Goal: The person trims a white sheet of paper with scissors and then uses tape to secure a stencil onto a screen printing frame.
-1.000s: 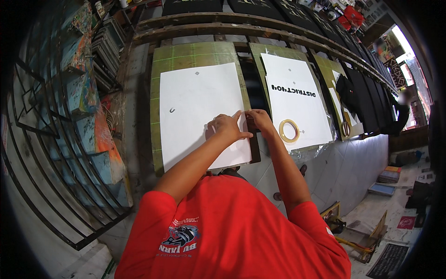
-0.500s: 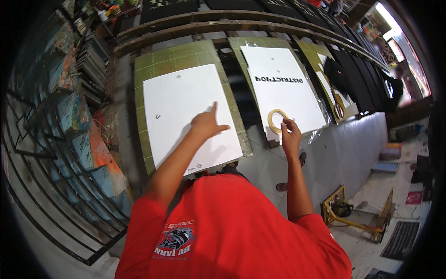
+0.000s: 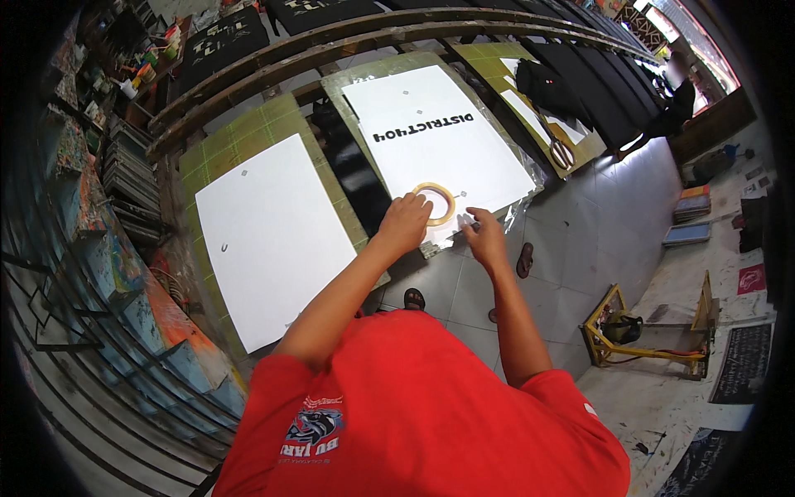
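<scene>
A roll of clear yellowish tape (image 3: 448, 217) is over the near edge of a white paper sheet (image 3: 489, 161) with bold black lettering. My left hand (image 3: 403, 224) grips the left side of the roll, its fingers closed on the ring. Just to the right of the roll, my right hand (image 3: 487, 238) has its thumb and forefinger curled toward each other in a pinch. Whatever lies between those fingertips is too small to make out. A second white sheet (image 3: 277, 240), with small marks, lies on the greenish board (image 3: 240, 132) to the left.
Scissors (image 3: 561, 152) and black cloth (image 3: 542, 87) lie on another board (image 3: 489, 60) at the right. Wooden rails (image 3: 331, 45) run behind the boards. Dark metal bars (image 3: 108, 356) stand at the left. A yellow metal frame (image 3: 592, 335) is on the right.
The tape roll has passed from my right hand to my left. My left hand has left the plain sheet and moved right; the view has shifted toward the right.
</scene>
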`<state>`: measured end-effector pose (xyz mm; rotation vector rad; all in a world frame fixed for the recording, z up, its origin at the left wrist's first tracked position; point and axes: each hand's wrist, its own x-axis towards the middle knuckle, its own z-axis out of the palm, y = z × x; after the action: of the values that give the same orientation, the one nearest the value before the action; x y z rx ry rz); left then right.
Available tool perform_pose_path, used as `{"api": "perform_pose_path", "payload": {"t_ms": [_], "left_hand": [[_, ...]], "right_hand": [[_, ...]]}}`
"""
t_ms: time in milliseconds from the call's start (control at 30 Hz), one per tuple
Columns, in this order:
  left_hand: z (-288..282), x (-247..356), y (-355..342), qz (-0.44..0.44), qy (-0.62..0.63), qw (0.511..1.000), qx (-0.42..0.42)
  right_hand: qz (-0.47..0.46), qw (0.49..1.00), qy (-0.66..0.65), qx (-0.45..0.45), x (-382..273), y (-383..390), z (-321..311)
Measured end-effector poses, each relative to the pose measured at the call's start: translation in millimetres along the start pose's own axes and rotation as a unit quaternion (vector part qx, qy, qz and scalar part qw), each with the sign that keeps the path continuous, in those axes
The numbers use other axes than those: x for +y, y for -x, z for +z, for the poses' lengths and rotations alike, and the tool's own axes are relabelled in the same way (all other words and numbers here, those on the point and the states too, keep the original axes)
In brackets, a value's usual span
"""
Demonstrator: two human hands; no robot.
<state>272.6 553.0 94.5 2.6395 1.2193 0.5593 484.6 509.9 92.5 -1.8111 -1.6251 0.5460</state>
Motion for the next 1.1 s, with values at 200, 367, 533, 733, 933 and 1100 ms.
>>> {"api": "perform_pose_path", "payload": {"t_ms": [200, 367, 533, 733, 933, 1100], "left_hand": [[11.8, -0.7, -13.5, 0.018, -0.013, 1.000, 0.019], [5.7, 13.5, -12.1, -0.019, -0.017, 1.000, -0.001], [-3.8, 33.1, -17.3, -0.058, 0.027, 0.998, 0.019], [-8.1, 49.4, -16.5, -0.097, 0.057, 0.992, 0.055], [-21.9, 63.1, -15.9, -0.127, 0.021, 0.992, 0.015], [-73.6, 100.7, -24.6, -0.245, 0.150, 0.958, 0.024]], "right_hand": [[-0.038, 0.992, -0.080, -0.089, 15.4, -10.5, 9.6], [-0.121, 0.989, -0.084, -0.031, 16.5, -14.5, 13.4], [-0.104, 0.988, -0.114, -0.026, 24.6, -23.1, 7.1], [-0.147, 0.980, -0.127, -0.041, 23.1, -36.5, -8.6], [-0.188, 0.966, -0.110, -0.137, 11.9, -45.0, -38.8], [-0.168, 0.952, -0.163, -0.197, -26.3, -41.3, -96.9]]}}
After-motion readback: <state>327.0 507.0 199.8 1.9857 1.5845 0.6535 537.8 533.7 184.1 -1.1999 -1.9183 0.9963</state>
